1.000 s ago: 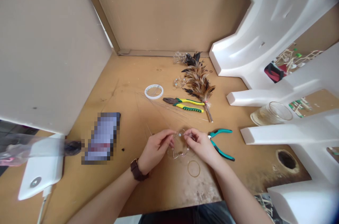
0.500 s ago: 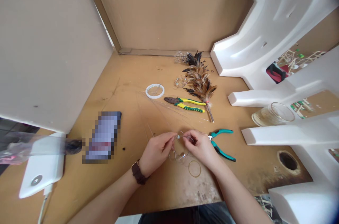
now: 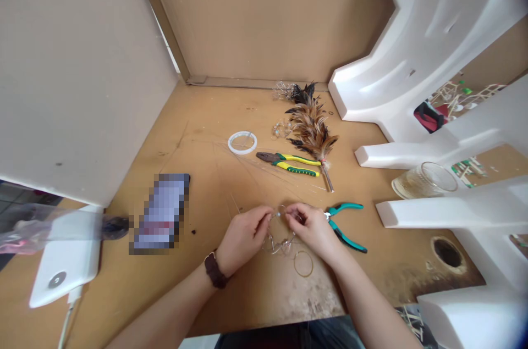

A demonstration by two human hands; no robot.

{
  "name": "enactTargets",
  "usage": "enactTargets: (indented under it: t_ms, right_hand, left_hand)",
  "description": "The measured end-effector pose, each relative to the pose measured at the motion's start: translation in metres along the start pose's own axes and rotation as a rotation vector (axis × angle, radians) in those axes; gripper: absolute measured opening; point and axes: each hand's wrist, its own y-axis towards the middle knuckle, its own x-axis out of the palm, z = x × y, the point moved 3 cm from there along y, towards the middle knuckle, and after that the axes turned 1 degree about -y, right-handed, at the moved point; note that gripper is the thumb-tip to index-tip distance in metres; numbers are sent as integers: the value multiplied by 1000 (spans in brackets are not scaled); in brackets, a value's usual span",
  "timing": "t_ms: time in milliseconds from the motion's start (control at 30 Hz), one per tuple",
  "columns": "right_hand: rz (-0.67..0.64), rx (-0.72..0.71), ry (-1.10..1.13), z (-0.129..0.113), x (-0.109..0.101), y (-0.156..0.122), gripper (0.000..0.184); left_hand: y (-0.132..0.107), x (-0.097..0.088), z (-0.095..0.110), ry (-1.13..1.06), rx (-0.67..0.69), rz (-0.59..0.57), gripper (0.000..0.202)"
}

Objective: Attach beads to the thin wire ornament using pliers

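Flanking a pale bead (image 3: 278, 215), my left hand (image 3: 243, 236) and right hand (image 3: 312, 231) are pinching thin silvery wire (image 3: 282, 246), likely bendable, graspable there.

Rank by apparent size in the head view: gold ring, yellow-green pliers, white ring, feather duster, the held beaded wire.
1. Feather duster
2. Yellow-green pliers
3. White ring
4. Gold ring
Unranked: beaded wire, partly hidden, outline unclear.

Right before me, a brown tabletop (image 3: 289, 302), stained toward six o'clock; grey panel (image 3: 86, 79) at ten, tan board (image 3: 272, 19) at twelve, glossy white slatted frame (image 3: 466, 132) at three!
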Motion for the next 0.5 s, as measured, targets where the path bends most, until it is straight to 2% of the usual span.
enactTargets:
  t_ms: [100, 333, 500]
  right_hand:
    - [-42, -24, 32, 1, 0, 0, 20]
    - [-134, -4, 135, -1, 1, -3, 16]
    - [-197, 21, 271, -2, 3, -4, 15]
  left_hand:
    - [0, -1, -1, -124, -47, 13, 19]
    - [6, -7, 0, -289, -25, 120, 18]
    - [7, 0, -7, -696, -233, 9, 21]
